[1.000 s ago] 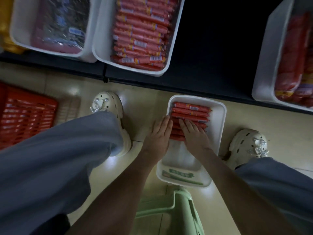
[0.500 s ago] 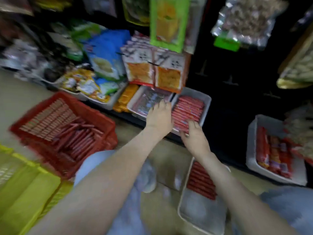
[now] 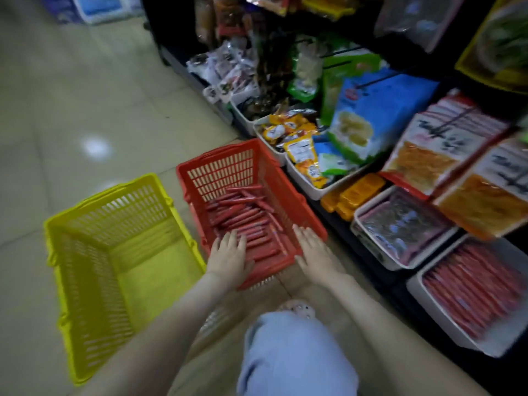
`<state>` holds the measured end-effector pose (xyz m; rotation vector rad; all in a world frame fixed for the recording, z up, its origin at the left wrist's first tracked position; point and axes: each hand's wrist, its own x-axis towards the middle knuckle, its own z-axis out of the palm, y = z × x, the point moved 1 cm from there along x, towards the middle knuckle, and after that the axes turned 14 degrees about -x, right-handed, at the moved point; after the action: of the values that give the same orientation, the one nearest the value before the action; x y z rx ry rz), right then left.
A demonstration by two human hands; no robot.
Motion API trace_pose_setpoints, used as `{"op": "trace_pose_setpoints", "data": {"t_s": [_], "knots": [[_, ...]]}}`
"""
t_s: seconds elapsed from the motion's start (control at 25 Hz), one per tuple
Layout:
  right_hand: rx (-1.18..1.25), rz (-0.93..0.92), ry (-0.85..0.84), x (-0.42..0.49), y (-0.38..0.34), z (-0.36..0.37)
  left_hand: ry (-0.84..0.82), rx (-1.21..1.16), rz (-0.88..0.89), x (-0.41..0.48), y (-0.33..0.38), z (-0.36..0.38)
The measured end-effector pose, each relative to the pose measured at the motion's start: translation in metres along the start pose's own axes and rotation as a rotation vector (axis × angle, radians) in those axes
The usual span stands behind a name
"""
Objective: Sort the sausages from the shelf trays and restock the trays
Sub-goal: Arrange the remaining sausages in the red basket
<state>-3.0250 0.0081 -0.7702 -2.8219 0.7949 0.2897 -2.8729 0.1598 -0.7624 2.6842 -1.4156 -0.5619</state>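
Left hand (image 3: 230,254): fingers (image 3: 228,238) straight and spread, lying on the loose sausages (image 3: 243,215) at the near end of the red basket (image 3: 223,161); nothing grasped. Right hand (image 3: 314,252): fingers straight, released, at the basket's near right corner; whether on the rim or just above it, blur hides.

Step, as judged: gathering sausages from the basket to restock. The next move calls for curling the fingers round a few parallel sticks, lifting clear of the basket wall, then carrying them right to the tray (image 3: 454,335) on the shelf, which already looks well filled.

Edges: yellow basket (image 3: 114,195) just beside on the left; knee (image 3: 297,352) close under the arms. Floor (image 3: 85,95) beyond gives room.
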Motion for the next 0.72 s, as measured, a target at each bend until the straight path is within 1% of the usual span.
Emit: {"op": "trace_pose_setpoints", "data": {"t_s": [0.04,0.12,0.16,0.24,0.32,0.4,0.44,0.52,0.64,0.72], "knots": [[-0.045,-0.029,-0.062,0.015,-0.004,0.018,-0.029,-0.004,-0.010,0.004,-0.008,0.015],[-0.144,-0.058,-0.163,0.030,-0.003,0.048,-0.138,-0.056,0.018,0.011,-0.007,0.043],[-0.191,-0.058,-0.173,0.033,-0.001,0.058,-0.213,-0.106,0.050,0.013,-0.003,0.054],[-0.244,-0.051,-0.110,0.032,0.005,0.066,-0.303,-0.201,0.120,0.017,0.007,0.065],[-0.259,-0.027,-0.094,0.034,0.013,0.066,-0.300,-0.233,0.162,0.027,0.011,0.063],[-0.291,0.017,-0.187,0.043,0.017,0.062,-0.271,-0.201,0.167,0.047,0.012,0.066],[-0.304,0.035,-0.247,0.052,0.019,0.061,-0.227,-0.196,0.125,0.062,0.010,0.071],[-0.318,0.043,-0.300,0.073,0.022,0.067,-0.138,-0.225,-0.052,0.096,0.001,0.089],[-0.308,0.025,-0.183,0.118,0.029,0.099,-0.072,-0.181,-0.280,0.150,-0.022,0.122],[-0.233,0.052,-0.131,0.157,0.032,0.125,-0.077,-0.131,-0.334,0.185,-0.040,0.144]]}}
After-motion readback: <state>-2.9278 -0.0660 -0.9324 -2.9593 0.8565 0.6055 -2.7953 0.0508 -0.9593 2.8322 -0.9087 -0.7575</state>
